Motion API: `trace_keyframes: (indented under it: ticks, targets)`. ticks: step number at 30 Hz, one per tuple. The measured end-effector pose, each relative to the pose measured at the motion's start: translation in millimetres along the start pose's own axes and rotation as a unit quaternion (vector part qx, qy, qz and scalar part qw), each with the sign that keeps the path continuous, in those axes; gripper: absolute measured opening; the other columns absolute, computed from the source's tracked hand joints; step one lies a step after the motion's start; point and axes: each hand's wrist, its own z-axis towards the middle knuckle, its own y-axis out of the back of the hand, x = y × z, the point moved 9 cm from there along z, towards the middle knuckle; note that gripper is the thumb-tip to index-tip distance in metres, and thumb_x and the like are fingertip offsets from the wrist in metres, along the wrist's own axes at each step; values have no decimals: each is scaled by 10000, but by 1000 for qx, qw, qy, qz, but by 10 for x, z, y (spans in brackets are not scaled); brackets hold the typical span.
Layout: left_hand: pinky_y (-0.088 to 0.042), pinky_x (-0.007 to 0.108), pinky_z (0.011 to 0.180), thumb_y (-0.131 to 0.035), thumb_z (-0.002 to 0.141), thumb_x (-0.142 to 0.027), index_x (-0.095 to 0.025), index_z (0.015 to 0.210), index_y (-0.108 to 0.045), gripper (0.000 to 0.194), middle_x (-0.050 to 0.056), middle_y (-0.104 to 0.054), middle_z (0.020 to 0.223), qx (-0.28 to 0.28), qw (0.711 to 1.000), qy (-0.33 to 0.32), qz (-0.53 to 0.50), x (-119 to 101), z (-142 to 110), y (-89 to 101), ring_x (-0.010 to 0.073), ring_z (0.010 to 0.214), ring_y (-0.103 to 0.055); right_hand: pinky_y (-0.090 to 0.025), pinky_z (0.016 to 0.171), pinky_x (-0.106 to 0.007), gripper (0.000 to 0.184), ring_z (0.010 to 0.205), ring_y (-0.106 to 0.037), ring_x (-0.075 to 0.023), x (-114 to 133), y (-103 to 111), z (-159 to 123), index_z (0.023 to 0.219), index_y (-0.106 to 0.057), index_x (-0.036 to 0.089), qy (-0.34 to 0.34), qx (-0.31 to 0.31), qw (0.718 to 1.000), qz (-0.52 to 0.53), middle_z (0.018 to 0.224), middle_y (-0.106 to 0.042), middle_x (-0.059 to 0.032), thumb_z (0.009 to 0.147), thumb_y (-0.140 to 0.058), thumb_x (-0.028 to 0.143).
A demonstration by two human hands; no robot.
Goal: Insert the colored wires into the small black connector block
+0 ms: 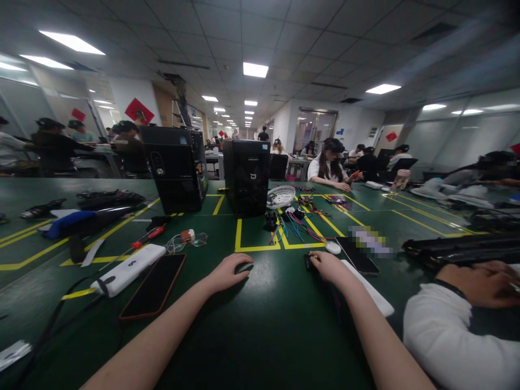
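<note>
My left hand rests on the green table with thumb and fingers apart and nothing between them. My right hand is closed on a small black part at the tabletop; its exact kind is too small to tell. Thin dark wires show below the right wrist, but whether they join that part is unclear. Beside the right forearm lies a white flat bar, partly covered by the arm. A round white disc sits just beyond the right fingers, next to a dark tablet-like slab.
Left of my arm lie a phone, a white power bank, eyeglasses and a red-handled screwdriver. Two black computer cases stand ahead, near a white basket and coloured wires. Another person's sleeved arm rests at right.
</note>
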Motion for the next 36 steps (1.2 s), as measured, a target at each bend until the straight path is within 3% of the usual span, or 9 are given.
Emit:
trace_keyframes:
  ticks: [3,7,11,13,20,29,36]
  targets:
    - [-355,376,995,-564,791,-295,-238,1114,-581,329,54,-572,1185,-3,1000,0,0,0,-5,6,225,1124,-487,-429,726,-238,387,791,-623,-158,-147,17,10,1149,-582,171,-22,-15,999,44,979,-664,-83,881,-327,285]
    - [-345,378,1003,-551,802,-297,-240,1120,-576,324,54,-564,1193,1,1000,1,2,5,-11,-6,225,1132,-480,-423,708,-245,365,742,-623,-161,-359,83,44,1000,-638,136,-74,-32,996,37,839,-672,-96,894,-320,278]
    - [-348,376,1000,-543,810,-300,-238,1121,-572,319,52,-562,1194,3,1000,-4,5,6,-14,-8,218,1132,-479,-406,762,-252,353,919,-601,-201,-431,288,23,1023,-632,113,-74,-91,993,3,1010,-645,-140,891,-328,234]
    - [-351,375,997,-544,811,-301,-241,1123,-573,319,51,-561,1196,5,1000,-4,3,13,-13,-8,219,1133,-479,-398,791,-251,362,979,-584,-208,-439,323,2,1070,-620,112,-68,-91,994,1,1073,-628,-142,890,-326,224]
    - [-352,383,999,-554,800,-292,-228,1111,-586,319,60,-572,1187,0,1000,-10,3,8,2,-11,226,1125,-488,-403,817,-246,404,1009,-583,-200,-422,197,46,1166,-589,142,-47,-62,997,-30,1115,-624,-120,829,-368,142]
    - [-366,379,993,-565,792,-290,-229,1095,-599,311,56,-585,1171,-7,1000,-15,6,-24,-1,6,225,1113,-503,-403,862,-261,397,1028,-577,-215,-365,132,107,1110,-632,122,-21,-62,997,-44,1095,-633,-133,779,-413,120]
    - [-361,385,996,-557,798,-291,-231,1100,-596,311,55,-580,1178,-3,1000,-9,7,-25,-5,7,225,1118,-498,-416,767,-255,362,933,-607,-207,-341,63,120,1060,-652,130,-37,-39,997,-48,1011,-656,-143,798,-403,117]
